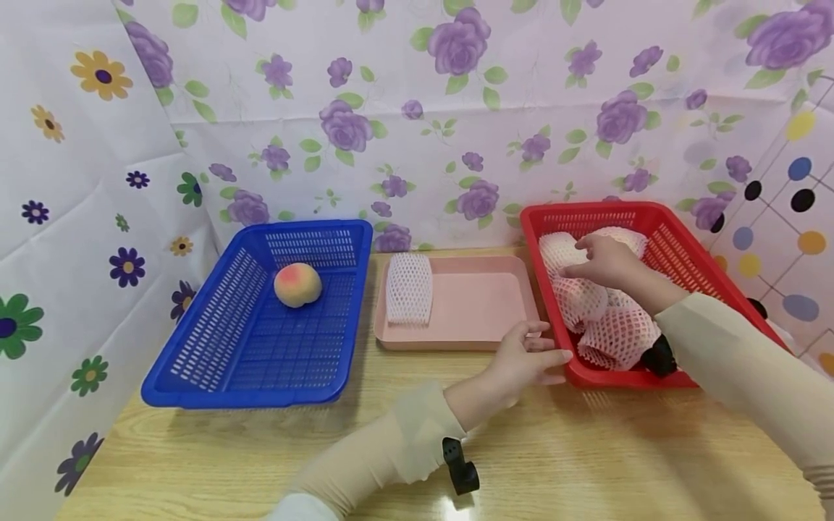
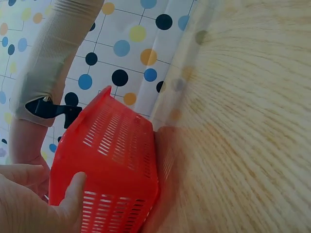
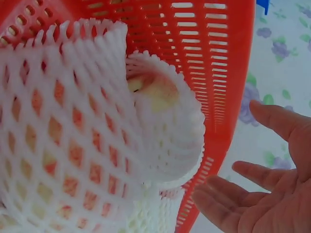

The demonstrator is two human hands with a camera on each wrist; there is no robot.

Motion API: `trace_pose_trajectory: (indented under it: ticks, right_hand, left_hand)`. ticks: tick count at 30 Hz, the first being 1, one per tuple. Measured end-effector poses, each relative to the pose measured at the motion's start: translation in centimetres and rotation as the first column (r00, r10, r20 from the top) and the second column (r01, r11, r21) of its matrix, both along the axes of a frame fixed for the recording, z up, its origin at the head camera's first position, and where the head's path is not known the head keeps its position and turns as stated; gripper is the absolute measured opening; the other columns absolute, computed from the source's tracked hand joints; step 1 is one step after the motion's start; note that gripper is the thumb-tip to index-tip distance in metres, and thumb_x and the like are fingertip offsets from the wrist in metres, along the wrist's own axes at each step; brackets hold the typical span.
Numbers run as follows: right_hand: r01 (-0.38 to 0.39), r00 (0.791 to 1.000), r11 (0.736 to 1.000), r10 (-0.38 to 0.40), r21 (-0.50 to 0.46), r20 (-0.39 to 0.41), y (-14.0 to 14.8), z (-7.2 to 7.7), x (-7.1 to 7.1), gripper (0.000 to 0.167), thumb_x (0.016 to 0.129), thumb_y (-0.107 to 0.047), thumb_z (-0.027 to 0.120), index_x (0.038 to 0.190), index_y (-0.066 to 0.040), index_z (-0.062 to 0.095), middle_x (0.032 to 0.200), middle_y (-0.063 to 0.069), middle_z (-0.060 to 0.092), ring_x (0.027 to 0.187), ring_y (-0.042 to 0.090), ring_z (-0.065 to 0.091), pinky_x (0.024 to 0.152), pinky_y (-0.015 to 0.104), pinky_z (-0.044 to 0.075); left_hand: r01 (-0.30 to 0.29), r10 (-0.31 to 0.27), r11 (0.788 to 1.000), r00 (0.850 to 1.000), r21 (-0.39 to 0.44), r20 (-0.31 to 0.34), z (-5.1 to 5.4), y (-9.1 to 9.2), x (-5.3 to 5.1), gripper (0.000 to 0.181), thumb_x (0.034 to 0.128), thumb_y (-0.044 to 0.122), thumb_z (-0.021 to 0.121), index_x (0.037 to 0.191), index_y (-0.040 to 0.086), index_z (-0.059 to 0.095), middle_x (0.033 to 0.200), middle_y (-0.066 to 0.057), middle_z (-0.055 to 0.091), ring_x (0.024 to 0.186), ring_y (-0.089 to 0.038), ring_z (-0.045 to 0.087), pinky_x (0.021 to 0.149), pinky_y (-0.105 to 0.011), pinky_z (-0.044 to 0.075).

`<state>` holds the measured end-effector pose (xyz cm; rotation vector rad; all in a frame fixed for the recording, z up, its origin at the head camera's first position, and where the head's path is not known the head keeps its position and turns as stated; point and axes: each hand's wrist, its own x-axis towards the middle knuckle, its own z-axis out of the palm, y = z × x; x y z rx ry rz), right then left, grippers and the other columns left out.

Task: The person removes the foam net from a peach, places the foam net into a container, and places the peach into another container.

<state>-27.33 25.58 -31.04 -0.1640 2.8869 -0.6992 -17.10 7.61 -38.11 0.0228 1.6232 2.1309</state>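
My right hand [image 1: 607, 262] hovers over the red basket [image 1: 691, 242], its fingers spread and holding nothing. Below it lie several peach-like fruits in white foam nets, among them a netted fruit [image 1: 619, 339] near the basket's front. In the right wrist view a large netted fruit [image 3: 63, 141] fills the left side, and the fingers stand apart from it. At the basket's front left corner is my left hand [image 1: 524, 362], with its thumb against the red wall [image 2: 97, 170] in the left wrist view and its fingers extended.
An unwrapped peach [image 1: 297, 284] sits in the blue basket [image 1: 260, 396] on the left. Between the baskets, a pink tray [image 1: 482, 300] bears a flat white foam net [image 1: 409, 289]. Flowered cloth [image 1: 417, 145] hangs behind the wooden table [image 1: 554, 463].
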Motion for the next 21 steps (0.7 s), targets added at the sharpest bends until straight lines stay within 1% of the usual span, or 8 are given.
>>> trace_pose_trajectory:
  ticks: [4, 8, 10, 13, 15, 17, 19, 21]
  right_hand:
    - [-0.017, 1.0, 1.0, 0.017, 0.015, 0.026, 0.5, -0.2, -0.3, 0.073, 0.084, -0.031, 0.068, 0.132, 0.015, 0.038, 0.128, 0.04, 0.045, 0.114, 0.052, 0.047, 0.088, 0.06, 0.048]
    - [-0.024, 0.998, 0.998, 0.021, 0.049, 0.058, 0.9, -0.6, -0.8, 0.074, 0.084, -0.031, 0.068, 0.132, 0.017, 0.039, 0.13, 0.041, 0.043, 0.115, 0.053, 0.046, 0.091, 0.061, 0.046]
    - [-0.023, 0.997, 0.998, 0.018, 0.065, 0.072, 1.0, -0.9, -1.1, 0.075, 0.084, -0.031, 0.069, 0.131, 0.018, 0.039, 0.132, 0.041, 0.041, 0.117, 0.053, 0.045, 0.092, 0.061, 0.045]
    - [-0.015, 0.996, 0.998, 0.009, 0.064, 0.086, 1.1, -1.6, -1.4, 0.076, 0.083, -0.031, 0.07, 0.131, 0.018, 0.039, 0.136, 0.04, 0.037, 0.116, 0.052, 0.045, 0.092, 0.06, 0.045]
    - [-0.006, 0.996, 0.999, 0.001, 0.054, 0.091, 1.1, -1.9, -1.5, 0.077, 0.082, -0.032, 0.071, 0.131, 0.018, 0.038, 0.138, 0.04, 0.034, 0.112, 0.049, 0.048, 0.091, 0.058, 0.047]
    - [0.004, 0.995, 0.999, -0.008, 0.039, 0.102, 1.1, -2.1, -1.6, 0.084, 0.081, -0.033, 0.072, 0.135, 0.018, 0.033, 0.138, 0.039, 0.035, 0.107, 0.046, 0.049, 0.09, 0.056, 0.049]
    - [0.009, 0.993, 0.999, -0.013, 0.034, 0.115, 1.0, -2.2, -1.6, 0.093, 0.081, -0.035, 0.073, 0.141, 0.017, 0.024, 0.136, 0.04, 0.036, 0.105, 0.045, 0.05, 0.09, 0.056, 0.049]
    - [0.008, 0.992, 0.999, -0.013, 0.037, 0.125, 1.0, -2.2, -1.6, 0.102, 0.08, -0.038, 0.073, 0.144, 0.015, 0.014, 0.134, 0.042, 0.038, 0.108, 0.047, 0.05, 0.091, 0.059, 0.047]
  left_hand:
    - [-0.005, 0.005, 1.0, 1.0, 0.011, 0.008, -0.1, 0.2, 0.2, 0.046, 0.0837, -0.006, 0.066, 0.124, 0.005, 0.049, 0.099, -0.009, 0.06, 0.084, -0.022, 0.067, 0.074, -0.043, 0.057]
    - [-0.019, 0.019, 0.999, 1.0, 0.028, 0.013, -0.1, 0.5, 0.2, 0.047, 0.083, -0.009, 0.065, 0.124, 0.004, 0.048, 0.097, -0.01, 0.06, 0.082, -0.023, 0.067, 0.074, -0.042, 0.057]
    - [-0.023, 0.023, 0.999, 1.0, 0.028, 0.015, -0.1, 0.6, 0.2, 0.047, 0.0821, -0.011, 0.065, 0.124, 0.004, 0.048, 0.095, -0.009, 0.06, 0.08, -0.021, 0.066, 0.074, -0.042, 0.057]
    - [-0.031, 0.031, 0.999, 0.999, 0.029, 0.019, -0.1, 0.7, 0.2, 0.048, 0.0806, -0.013, 0.065, 0.122, 0.004, 0.049, 0.094, -0.009, 0.06, 0.079, -0.02, 0.065, 0.074, -0.042, 0.058]
    - [-0.036, 0.035, 0.999, 0.999, 0.035, 0.019, -0.2, 0.7, 0.1, 0.048, 0.0799, -0.015, 0.065, 0.122, 0.004, 0.049, 0.094, -0.01, 0.06, 0.079, -0.02, 0.065, 0.073, -0.042, 0.058]
    - [-0.042, 0.041, 0.998, 0.999, 0.045, 0.021, -0.2, 0.7, 0.1, 0.048, 0.0795, -0.016, 0.065, 0.12, 0.004, 0.05, 0.093, -0.01, 0.06, 0.079, -0.02, 0.065, 0.073, -0.042, 0.058]
    - [-0.042, 0.041, 0.998, 0.999, 0.052, 0.022, -0.2, 0.7, -0.1, 0.048, 0.0794, -0.016, 0.064, 0.12, 0.005, 0.05, 0.093, -0.009, 0.06, 0.079, -0.02, 0.065, 0.073, -0.042, 0.058]
    - [-0.042, 0.041, 0.998, 0.999, 0.057, 0.023, -0.3, 0.7, -0.2, 0.049, 0.0792, -0.016, 0.064, 0.12, 0.005, 0.05, 0.092, -0.009, 0.06, 0.078, -0.02, 0.065, 0.073, -0.042, 0.058]
